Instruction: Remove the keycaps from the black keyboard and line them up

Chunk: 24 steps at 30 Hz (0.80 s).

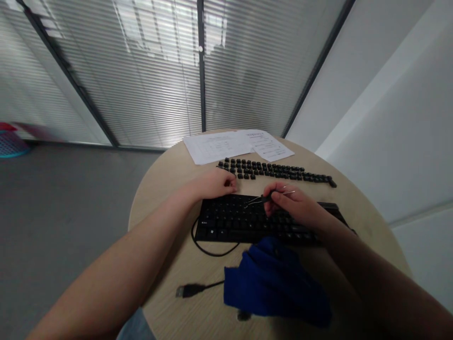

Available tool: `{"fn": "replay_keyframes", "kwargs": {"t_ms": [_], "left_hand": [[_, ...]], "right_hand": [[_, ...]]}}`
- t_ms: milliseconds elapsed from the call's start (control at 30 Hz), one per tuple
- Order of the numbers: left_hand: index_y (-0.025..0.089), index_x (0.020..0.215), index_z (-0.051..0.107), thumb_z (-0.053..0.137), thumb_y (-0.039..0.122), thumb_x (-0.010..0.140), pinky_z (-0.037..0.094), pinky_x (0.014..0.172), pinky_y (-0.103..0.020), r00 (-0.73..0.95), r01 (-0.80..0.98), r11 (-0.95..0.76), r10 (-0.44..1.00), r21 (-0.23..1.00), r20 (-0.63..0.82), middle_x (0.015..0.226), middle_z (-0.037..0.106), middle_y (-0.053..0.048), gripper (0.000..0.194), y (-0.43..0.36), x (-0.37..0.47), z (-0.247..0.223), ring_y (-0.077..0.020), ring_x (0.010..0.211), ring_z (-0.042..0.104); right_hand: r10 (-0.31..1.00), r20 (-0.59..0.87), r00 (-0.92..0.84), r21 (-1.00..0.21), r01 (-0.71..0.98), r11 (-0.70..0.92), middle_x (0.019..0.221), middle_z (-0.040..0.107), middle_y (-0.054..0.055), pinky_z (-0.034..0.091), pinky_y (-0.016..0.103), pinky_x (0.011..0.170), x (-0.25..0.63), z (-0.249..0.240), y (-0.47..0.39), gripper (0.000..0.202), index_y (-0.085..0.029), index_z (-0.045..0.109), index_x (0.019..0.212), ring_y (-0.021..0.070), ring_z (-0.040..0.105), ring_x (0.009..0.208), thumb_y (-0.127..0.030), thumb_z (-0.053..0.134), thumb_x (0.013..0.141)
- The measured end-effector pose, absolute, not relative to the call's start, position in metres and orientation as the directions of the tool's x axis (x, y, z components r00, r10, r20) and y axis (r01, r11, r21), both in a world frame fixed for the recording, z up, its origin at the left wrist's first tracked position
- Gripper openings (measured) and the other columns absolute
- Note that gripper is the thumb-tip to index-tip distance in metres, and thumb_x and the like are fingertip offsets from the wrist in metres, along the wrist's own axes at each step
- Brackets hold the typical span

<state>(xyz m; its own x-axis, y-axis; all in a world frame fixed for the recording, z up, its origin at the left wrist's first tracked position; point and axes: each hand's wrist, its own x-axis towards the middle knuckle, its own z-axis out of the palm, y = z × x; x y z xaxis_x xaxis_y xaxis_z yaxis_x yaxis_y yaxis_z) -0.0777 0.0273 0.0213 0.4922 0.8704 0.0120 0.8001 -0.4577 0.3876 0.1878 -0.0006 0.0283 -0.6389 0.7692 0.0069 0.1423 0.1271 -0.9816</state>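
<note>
— What sits on the round table (166,174)?

— One black keyboard (230,222), one wire keycap puller (264,199), one blue cloth (272,283), two paper sheets (217,146), one USB plug (187,290).

— And loose keycaps (276,171)?

— Dozens, in two rows; too small to count exactly. Two hands (215,184) work there.

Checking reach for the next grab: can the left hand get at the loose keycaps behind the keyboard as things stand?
Probably yes. The left hand rests at the keyboard's far edge, right beside the rows of loose keycaps, with nothing between them. The right hand holds a wire tool off to the side.
</note>
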Motion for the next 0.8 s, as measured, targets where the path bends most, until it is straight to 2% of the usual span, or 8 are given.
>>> {"fn": "replay_keyframes", "kwargs": {"t_ms": [100,200,300,467,800], "left_hand": [[0.019,0.086,0.072,0.056,0.038,0.085,0.038,0.066,-0.027,0.509,0.785,-0.483,0.860,0.386,0.040,0.081,0.069,-0.002,0.024,0.026,-0.075,0.020,-0.0138,0.070,0.057],[0.019,0.087,0.071,0.059,0.039,0.084,0.040,0.068,-0.027,0.544,0.756,-0.520,0.837,0.398,0.062,0.086,0.070,-0.003,0.024,0.027,-0.074,0.016,-0.0150,0.075,0.059],[0.019,0.093,0.071,0.060,0.041,0.085,0.041,0.070,-0.027,0.563,0.739,-0.524,0.826,0.423,0.040,0.089,0.070,-0.004,0.027,0.028,-0.073,0.012,-0.0157,0.077,0.060],[0.019,0.105,0.069,0.061,0.044,0.084,0.042,0.071,-0.028,0.571,0.737,-0.486,0.820,0.470,-0.047,0.090,0.070,-0.004,0.034,0.027,-0.071,0.011,-0.0154,0.076,0.059],[0.021,0.101,0.071,0.066,0.044,0.079,0.041,0.069,-0.028,0.593,0.726,-0.491,0.802,0.482,-0.076,0.085,0.070,-0.003,0.032,0.024,-0.069,0.016,-0.0162,0.075,0.059]], "right_hand": [[0.816,0.038,-0.576,-0.981,0.132,0.139,0.067,0.065,0.000,0.051,0.028,0.061,0.183,0.013,-0.001,0.045,-0.020,0.057,0.088,0.0141,0.061,0.061,-0.065,0.054,0.089],[0.877,0.140,-0.460,-0.945,0.201,0.256,0.059,0.058,-0.002,0.046,0.026,0.058,0.179,-0.002,-0.004,0.050,-0.020,0.056,0.082,0.0129,0.055,0.057,-0.068,0.045,0.093],[0.901,0.189,-0.391,-0.934,0.211,0.288,0.054,0.050,-0.004,0.039,0.024,0.049,0.178,-0.013,-0.009,0.052,-0.021,0.053,0.079,0.0116,0.047,0.049,-0.069,0.041,0.094],[0.908,0.192,-0.373,-0.948,0.169,0.270,0.051,0.042,-0.007,0.030,0.022,0.042,0.178,-0.025,-0.011,0.048,-0.022,0.050,0.081,0.0103,0.039,0.044,-0.067,0.040,0.095],[0.895,0.130,-0.427,-0.959,0.175,0.223,0.049,0.042,-0.007,0.031,0.022,0.042,0.178,-0.025,-0.006,0.049,-0.022,0.050,0.079,0.0099,0.040,0.042,-0.068,0.040,0.095]]}}
